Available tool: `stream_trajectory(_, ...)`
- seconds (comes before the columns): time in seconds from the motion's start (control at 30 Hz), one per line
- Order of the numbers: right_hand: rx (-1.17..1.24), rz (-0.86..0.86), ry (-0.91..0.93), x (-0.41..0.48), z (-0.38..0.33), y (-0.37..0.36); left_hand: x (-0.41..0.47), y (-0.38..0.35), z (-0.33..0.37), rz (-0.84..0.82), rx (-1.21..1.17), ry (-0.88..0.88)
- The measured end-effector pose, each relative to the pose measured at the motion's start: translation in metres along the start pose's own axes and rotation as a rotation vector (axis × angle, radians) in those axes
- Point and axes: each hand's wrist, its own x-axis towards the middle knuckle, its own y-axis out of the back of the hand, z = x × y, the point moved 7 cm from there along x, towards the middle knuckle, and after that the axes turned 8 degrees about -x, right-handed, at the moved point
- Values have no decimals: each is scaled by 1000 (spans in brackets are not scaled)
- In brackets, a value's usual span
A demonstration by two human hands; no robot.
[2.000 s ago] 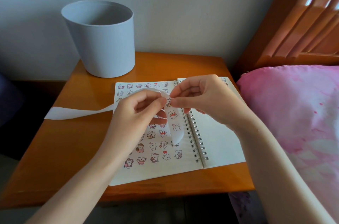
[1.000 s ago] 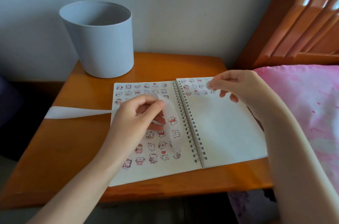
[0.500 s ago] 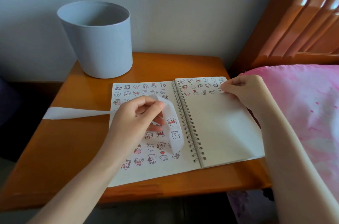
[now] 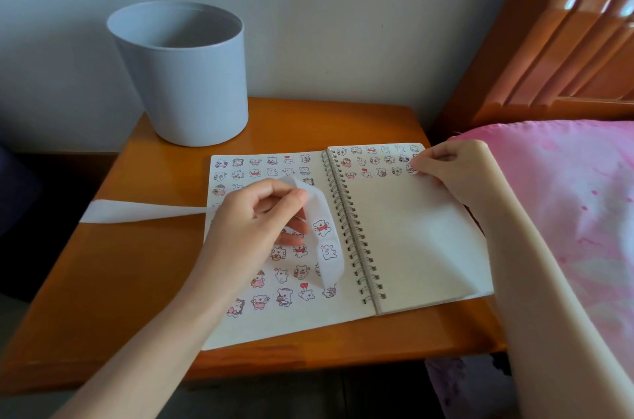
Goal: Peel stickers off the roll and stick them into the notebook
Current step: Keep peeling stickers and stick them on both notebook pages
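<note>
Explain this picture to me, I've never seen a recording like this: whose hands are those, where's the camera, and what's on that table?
No machine here: a person wears one camera on the head, looking down at their hands. On the wooden table lies an open spiral notebook, with a grey bucket behind it and pink bedding to the right. The left hand pinches a white sticker strip that trails off to the left. The right hand holds a sticker against the top of the right page.

Soft daylight enters from the upper right; sharp centre, wide-angle bending at the edges.
</note>
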Motion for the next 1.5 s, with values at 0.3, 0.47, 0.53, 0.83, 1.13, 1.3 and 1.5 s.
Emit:
stream_trajectory(0.3, -44, 20, 16, 4, 1, -2, -1, 0, 1, 11, 2, 4)
stream_trajectory(0.47, -49, 17, 27, 6, 1, -5, -1, 0, 1, 11, 1, 6)
stream_trajectory(0.53, -56, 23, 34, 7, 2, -5, -1, 0, 0, 9, 0, 8)
stream_trajectory(0.83, -57, 44, 50, 6, 5, -1, -2, 0, 1, 3, -2, 14)
stream_trajectory(1.13, -82, -3, 102, 4, 1, -2, -2, -1, 2, 6, -9, 22)
stream_trajectory(1.3, -79, -57, 78, 6, 2, -6, -1, -1, 1, 8, 3, 21)
stream_trajectory(1.5, -45, -69, 54, 7, 6, -6, -2, -1, 1, 1, 10, 18)
